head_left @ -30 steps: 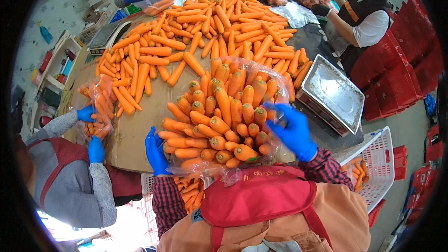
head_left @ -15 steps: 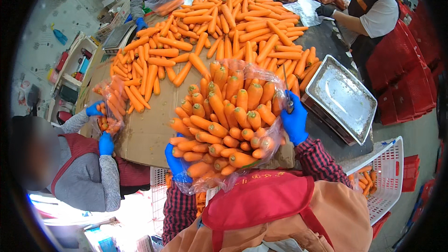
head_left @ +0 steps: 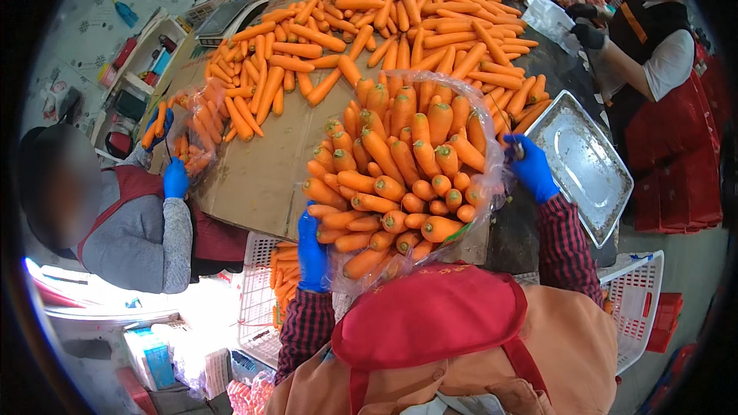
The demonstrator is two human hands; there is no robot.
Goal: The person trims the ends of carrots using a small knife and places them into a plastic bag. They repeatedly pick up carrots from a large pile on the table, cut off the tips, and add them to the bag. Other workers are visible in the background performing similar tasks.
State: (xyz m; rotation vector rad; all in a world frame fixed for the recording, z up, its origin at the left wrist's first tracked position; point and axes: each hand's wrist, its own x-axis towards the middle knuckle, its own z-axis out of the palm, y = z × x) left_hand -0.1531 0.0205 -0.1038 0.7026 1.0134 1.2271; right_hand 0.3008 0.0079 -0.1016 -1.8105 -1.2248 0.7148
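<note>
A large clear plastic bag [head_left: 492, 119] packed with upright carrots [head_left: 419, 154] stands at the table's near edge, its mouth spread open. My left hand [head_left: 311, 255], in a blue glove, lies along the bag's left side with its fingers stretched out. Just off the bag's right rim, my right hand [head_left: 532, 170], also blue-gloved, is closed around the handle of a knife [head_left: 518, 151]. Its thin blade points up and away, partly lost against the carrots behind. A big heap of loose carrots [head_left: 400, 19] covers the far part of the table.
Cardboard [head_left: 238, 192] covers the table's left part. A metal tray [head_left: 580, 161] lies at right, above a white crate [head_left: 634, 307]. At left, a person [head_left: 138, 215] handles a smaller carrot bag [head_left: 201, 127]; another person [head_left: 653, 46] stands far right. A carrot crate [head_left: 257, 300] sits below left.
My right hand has moved off the bag's rim with the knife. My left hand's fingers now point up along the bag's side. The left person has lifted some carrots. The view has shifted.
</note>
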